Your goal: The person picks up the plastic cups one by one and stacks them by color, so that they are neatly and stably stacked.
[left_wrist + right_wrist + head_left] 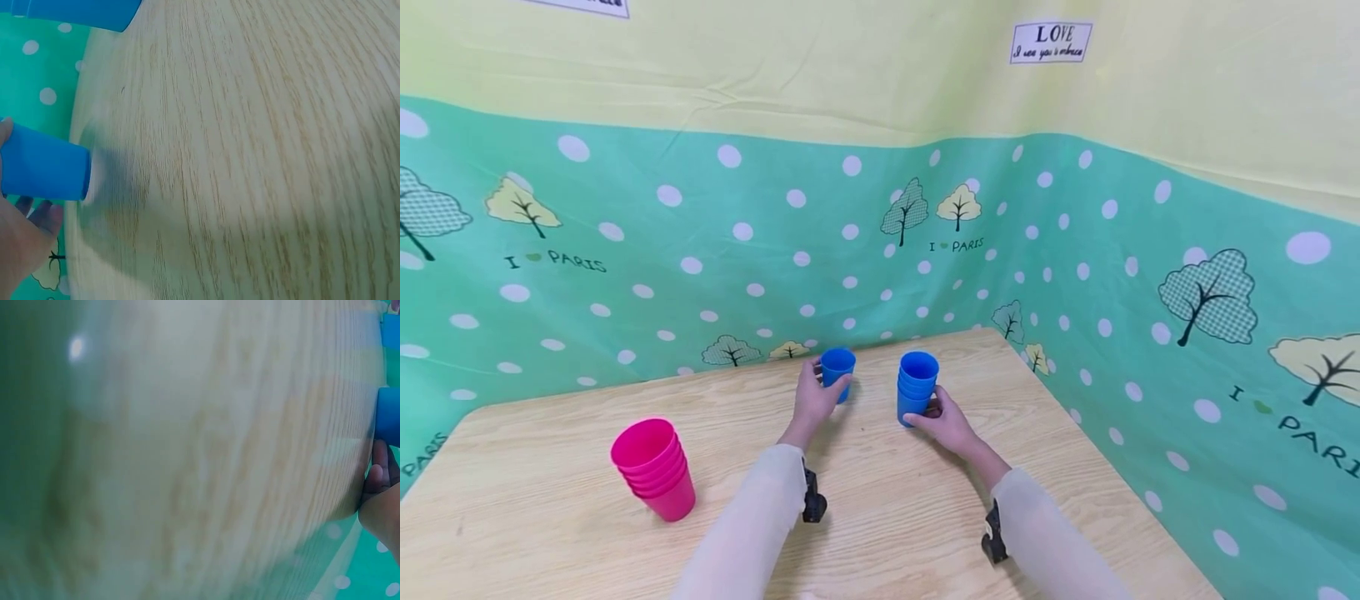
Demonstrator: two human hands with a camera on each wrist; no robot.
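Near the back edge of the table, my left hand (817,395) grips a single blue cup (838,363), thumb on the near side and fingers around the far side. That upright cup (47,165) also shows in the left wrist view, its base at or just above the tabletop. To its right stands a stack of nested blue cups (917,371), mouths up. My right hand (950,423) holds this stack low down, with the thumb across its front. Only the bottom cup (389,415) and part of the hand appear at the right wrist view's edge.
A stack of nested pink cups (658,471) stands on the left part of the wooden table (880,517). A green and yellow patterned cloth (820,225) hangs behind the table and along its right side. Each wrist wears a small black camera (812,496).
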